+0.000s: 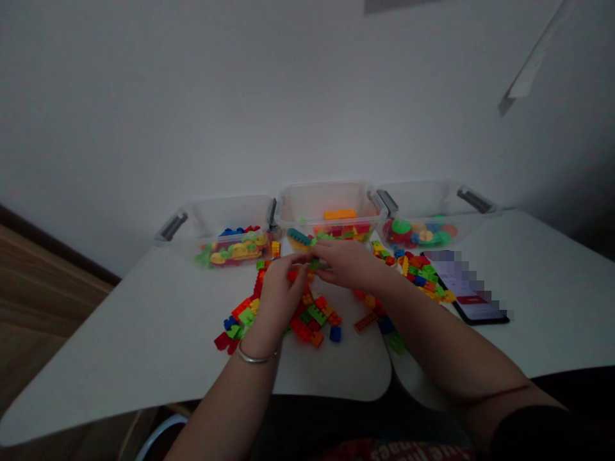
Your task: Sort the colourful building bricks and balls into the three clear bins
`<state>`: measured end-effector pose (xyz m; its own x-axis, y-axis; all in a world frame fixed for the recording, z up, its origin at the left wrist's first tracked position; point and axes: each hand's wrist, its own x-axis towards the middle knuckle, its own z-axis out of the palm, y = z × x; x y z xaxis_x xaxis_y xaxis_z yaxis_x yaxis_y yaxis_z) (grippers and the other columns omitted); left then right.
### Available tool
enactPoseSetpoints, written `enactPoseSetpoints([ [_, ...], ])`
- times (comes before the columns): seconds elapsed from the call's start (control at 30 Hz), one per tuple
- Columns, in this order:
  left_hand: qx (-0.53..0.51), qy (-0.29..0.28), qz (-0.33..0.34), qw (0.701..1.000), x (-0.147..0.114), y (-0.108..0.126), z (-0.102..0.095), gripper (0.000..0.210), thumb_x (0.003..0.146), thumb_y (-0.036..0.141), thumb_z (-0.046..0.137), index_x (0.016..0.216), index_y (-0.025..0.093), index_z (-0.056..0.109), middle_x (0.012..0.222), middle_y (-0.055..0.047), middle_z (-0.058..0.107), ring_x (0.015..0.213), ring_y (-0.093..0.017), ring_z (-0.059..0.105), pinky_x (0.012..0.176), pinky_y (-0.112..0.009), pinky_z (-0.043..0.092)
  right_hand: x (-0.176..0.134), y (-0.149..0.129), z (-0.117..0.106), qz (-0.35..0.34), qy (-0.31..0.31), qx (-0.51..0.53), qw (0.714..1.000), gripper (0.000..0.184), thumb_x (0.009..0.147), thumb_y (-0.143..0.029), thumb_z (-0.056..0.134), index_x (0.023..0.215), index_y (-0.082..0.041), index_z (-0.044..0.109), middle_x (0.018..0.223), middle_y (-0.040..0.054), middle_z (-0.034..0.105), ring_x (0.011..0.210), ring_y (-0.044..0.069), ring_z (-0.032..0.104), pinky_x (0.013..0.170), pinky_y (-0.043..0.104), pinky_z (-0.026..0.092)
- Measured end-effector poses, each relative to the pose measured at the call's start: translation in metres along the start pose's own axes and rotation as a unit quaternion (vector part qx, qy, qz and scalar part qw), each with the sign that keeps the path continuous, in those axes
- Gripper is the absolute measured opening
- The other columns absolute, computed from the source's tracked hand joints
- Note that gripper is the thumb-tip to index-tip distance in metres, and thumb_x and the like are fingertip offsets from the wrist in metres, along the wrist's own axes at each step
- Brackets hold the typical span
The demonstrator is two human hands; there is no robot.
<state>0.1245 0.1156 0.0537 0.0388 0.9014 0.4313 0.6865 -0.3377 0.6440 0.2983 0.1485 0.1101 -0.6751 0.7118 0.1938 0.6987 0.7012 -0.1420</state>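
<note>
My left hand, with a silver bangle on its wrist, meets my right hand above the heap of toy bricks. The fingers of both are closed together at their tips. A bit of a green toy brick shows between them, mostly hidden by the fingers. Just beyond the fingertips is a long teal brick; whether a hand touches it I cannot tell. Below lie loose bricks, among them a green brick, a blue brick and a flat orange-brown brick.
Along the wall stand three clear bins: a left bin, a middle bin and a right bin, each with plastic pieces inside. More bricks are spread by my right forearm. A phone lies on the white table.
</note>
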Motion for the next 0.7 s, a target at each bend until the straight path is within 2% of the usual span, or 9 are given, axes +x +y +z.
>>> enactPoseSetpoints([
  [0.07,-0.125,0.009,-0.032,0.992,0.0016,-0.0004,0.0019,0.024,0.086,0.034,0.054,0.104,0.020,0.064,0.102,-0.008,0.071,0.094,-0.021,0.067,0.086,-0.038,0.054,-0.0016,-0.0027,-0.0006,-0.006,0.026,0.004,1.000,0.024,0.090,-0.029,0.059,0.112,-0.021,0.064,0.111,0.0066,0.068,0.097,0.021,0.063,0.068,0.026,0.041],
  [0.13,-0.231,0.014,-0.064,0.971,0.0028,-0.0007,0.0044,0.024,0.081,0.035,0.059,0.099,0.019,0.061,0.095,-0.006,0.071,0.086,-0.019,0.068,0.079,-0.035,0.056,-0.0025,-0.0041,0.0010,-0.022,0.041,0.013,0.999,0.024,0.090,-0.031,0.060,0.112,-0.020,0.064,0.110,0.0065,0.068,0.094,0.020,0.062,0.067,0.026,0.039],
  [0.27,-0.345,0.022,-0.110,0.932,0.0050,-0.0005,0.0066,0.028,0.071,0.034,0.068,0.092,0.019,0.058,0.089,-0.004,0.071,0.082,-0.017,0.069,0.076,-0.032,0.056,-0.0024,-0.0041,0.0060,-0.045,0.064,0.031,0.996,0.022,0.092,-0.033,0.061,0.108,-0.019,0.064,0.106,0.0065,0.068,0.093,0.019,0.062,0.068,0.027,0.038],
  [0.37,-0.367,0.012,-0.123,0.922,0.0061,0.0008,0.0057,0.030,0.067,0.033,0.072,0.089,0.019,0.057,0.089,-0.004,0.071,0.084,-0.016,0.069,0.078,-0.031,0.057,-0.0015,-0.0043,0.0063,-0.034,0.068,0.037,0.996,0.020,0.092,-0.032,0.060,0.107,-0.020,0.063,0.106,0.0063,0.068,0.094,0.018,0.062,0.068,0.026,0.037],
  [0.47,-0.371,0.025,-0.119,0.921,0.0064,0.0015,0.0042,0.030,0.067,0.032,0.072,0.089,0.019,0.058,0.087,-0.003,0.069,0.082,-0.015,0.068,0.077,-0.030,0.056,-0.0011,-0.0053,0.0035,0.017,0.049,0.043,0.998,0.018,0.090,-0.030,0.061,0.106,-0.020,0.060,0.103,0.0053,0.070,0.088,0.018,0.063,0.066,0.026,0.037],
  [0.57,-0.361,0.091,-0.115,0.921,0.0067,-0.0002,0.0020,0.030,0.069,0.031,0.071,0.093,0.019,0.058,0.086,-0.001,0.066,0.077,-0.012,0.066,0.074,-0.027,0.055,-0.0021,-0.0044,0.0014,0.048,0.006,0.042,0.998,0.017,0.090,-0.030,0.060,0.104,-0.019,0.060,0.100,0.0050,0.071,0.087,0.019,0.065,0.064,0.026,0.039],
  [0.7,-0.337,0.179,-0.114,0.917,0.0085,-0.0046,-0.0008,0.029,0.075,0.030,0.066,0.101,0.021,0.056,0.085,0.001,0.061,0.067,-0.009,0.060,0.066,-0.024,0.053,-0.0047,0.0005,0.0056,0.007,-0.096,0.005,0.995,0.024,0.086,-0.028,0.064,0.108,-0.018,0.065,0.110,0.0097,0.071,0.099,0.025,0.066,0.071,0.028,0.046],
])
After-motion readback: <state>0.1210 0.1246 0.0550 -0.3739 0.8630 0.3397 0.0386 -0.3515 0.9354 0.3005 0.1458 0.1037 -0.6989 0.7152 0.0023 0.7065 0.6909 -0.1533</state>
